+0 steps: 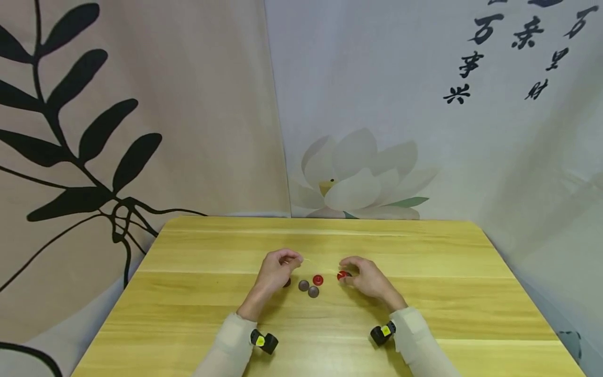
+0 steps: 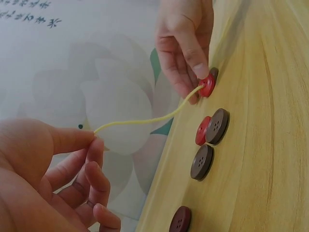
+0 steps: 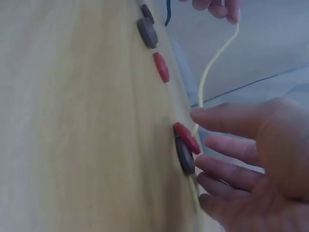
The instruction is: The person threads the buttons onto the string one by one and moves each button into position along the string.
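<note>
My left hand (image 1: pixel 278 269) pinches one end of a yellow string (image 2: pixel 140 122) between thumb and forefinger, above the table. From there the string runs across to a red button (image 2: pixel 206 86) and through it. A dark button (image 3: pixel 184 155) lies against that red one, and more string trails beyond the pair. Around these two buttons my right hand (image 1: pixel 369 277) is loosely bent, its thumb close to the red one. In the right wrist view a gap shows between thumb and fingers (image 3: pixel 231 174); whether any fingertip touches a button, I cannot tell.
Between the hands lie another red button (image 1: pixel 317 280) and two grey-brown buttons (image 1: pixel 303 286), (image 1: pixel 313 291). A dark reddish button (image 2: pixel 180 220) sits under the left hand. The wooden table (image 1: pixel 301 335) reaches back to hanging printed cloths (image 1: pixel 212 104).
</note>
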A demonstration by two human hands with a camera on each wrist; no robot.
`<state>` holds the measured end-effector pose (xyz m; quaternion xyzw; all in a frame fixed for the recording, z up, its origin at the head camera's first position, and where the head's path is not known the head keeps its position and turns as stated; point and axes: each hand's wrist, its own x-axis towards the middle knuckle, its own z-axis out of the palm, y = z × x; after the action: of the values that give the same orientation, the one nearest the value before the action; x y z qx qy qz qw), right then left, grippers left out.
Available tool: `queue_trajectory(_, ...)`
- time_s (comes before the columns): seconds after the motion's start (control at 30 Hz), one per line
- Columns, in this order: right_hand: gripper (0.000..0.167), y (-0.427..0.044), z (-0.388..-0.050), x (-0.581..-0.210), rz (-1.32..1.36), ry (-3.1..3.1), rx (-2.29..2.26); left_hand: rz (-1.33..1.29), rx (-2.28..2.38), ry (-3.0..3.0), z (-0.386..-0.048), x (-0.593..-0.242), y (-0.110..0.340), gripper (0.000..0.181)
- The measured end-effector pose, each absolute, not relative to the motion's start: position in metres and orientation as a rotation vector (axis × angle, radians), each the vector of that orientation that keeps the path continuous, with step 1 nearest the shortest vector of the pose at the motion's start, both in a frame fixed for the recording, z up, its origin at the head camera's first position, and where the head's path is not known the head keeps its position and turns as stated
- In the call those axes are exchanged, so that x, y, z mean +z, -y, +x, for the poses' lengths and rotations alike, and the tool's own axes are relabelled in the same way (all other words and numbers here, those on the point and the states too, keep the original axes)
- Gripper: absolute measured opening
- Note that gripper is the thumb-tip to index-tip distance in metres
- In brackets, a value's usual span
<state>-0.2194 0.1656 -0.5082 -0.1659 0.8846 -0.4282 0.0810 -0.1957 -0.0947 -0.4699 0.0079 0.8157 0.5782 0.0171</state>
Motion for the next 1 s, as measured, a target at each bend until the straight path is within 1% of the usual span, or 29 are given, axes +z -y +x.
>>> queue_trajectory(0.17, 0.038, -0.161, -0.218, -0.504, -0.495, -2.650, -1.300, 0.028, 1.787, -2.537, -0.195, -0.471, 0.094, 0.014)
queue_trajectory(0.43, 0.037, -0.144, -0.213, -0.489, -0.558, -2.529, -1.494, 0.039, 1.805, -2.497, -0.196, -0.469, 0.090, 0.015)
queue_trajectory(1.0, 0.035, -0.119, -0.214, -0.477, -0.726, -2.505, -1.515, 0.074, 1.800, -2.502, -0.196, -0.467, 0.085, 0.014)
